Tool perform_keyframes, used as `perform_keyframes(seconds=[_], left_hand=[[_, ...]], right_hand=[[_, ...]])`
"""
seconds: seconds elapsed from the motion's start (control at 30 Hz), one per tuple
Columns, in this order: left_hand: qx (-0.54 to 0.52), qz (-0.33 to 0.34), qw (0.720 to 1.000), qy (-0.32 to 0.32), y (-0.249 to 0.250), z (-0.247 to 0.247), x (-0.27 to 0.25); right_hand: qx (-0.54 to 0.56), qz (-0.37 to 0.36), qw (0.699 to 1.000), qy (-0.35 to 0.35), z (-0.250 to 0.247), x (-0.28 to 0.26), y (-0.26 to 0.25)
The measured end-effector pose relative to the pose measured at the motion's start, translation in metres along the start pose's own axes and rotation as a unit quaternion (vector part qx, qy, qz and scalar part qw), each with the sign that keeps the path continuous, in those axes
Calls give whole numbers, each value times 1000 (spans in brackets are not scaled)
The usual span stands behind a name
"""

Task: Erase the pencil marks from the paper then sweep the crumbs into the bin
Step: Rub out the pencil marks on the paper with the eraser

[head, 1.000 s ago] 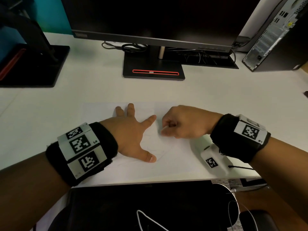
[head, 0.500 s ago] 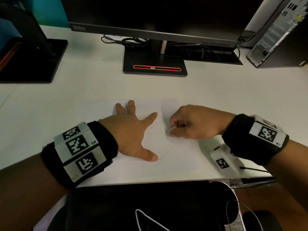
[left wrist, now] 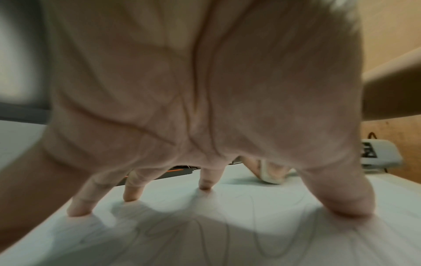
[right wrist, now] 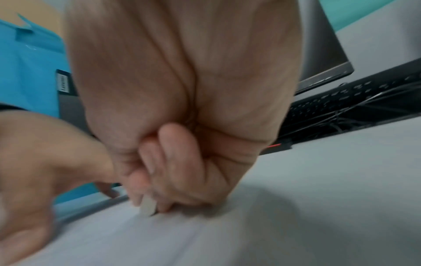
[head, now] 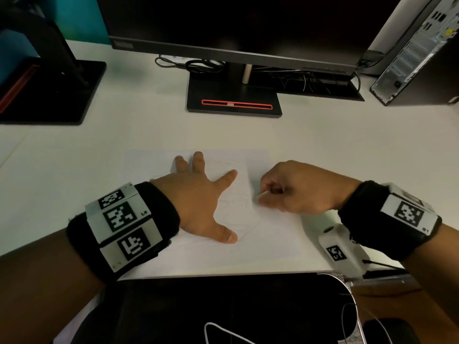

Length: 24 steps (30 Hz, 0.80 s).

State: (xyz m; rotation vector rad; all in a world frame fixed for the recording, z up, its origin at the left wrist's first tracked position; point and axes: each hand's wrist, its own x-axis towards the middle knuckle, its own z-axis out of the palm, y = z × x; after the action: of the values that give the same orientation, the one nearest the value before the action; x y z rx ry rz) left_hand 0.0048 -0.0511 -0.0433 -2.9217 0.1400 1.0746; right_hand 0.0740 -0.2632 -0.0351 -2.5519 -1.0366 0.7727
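On paper (head: pixel 268 234), left hand (head: pixel 198 202) splayed flat

**Hands at the sheet**

Left hand (head: pixel 198 207) spread flat, fingertips (left wrist: pixel 78 209) and thumb pressing down, wrist raised. Right hand (head: pixel 295 189) curled tight, thumb and fingers pinching a small pale eraser (right wrist: pixel 148 208), both forearms angled inward.

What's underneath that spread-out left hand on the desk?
The left hand presses its fingertips on a white paper carrying faint pencil marks. Any marks beneath the fingertips themselves are covered.
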Motion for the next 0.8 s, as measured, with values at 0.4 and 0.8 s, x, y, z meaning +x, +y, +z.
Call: perform_keyframes(seconds=[0.4, 0.8], left_hand=[[-19, 25, 999, 12, -5, 9, 0], [-9, 19, 1000, -19, -3, 8, -5]], right_hand=[[-9, -7, 996, -83, 2, -2, -8], [-4, 5, 1000, -13, 1, -3, -3]])
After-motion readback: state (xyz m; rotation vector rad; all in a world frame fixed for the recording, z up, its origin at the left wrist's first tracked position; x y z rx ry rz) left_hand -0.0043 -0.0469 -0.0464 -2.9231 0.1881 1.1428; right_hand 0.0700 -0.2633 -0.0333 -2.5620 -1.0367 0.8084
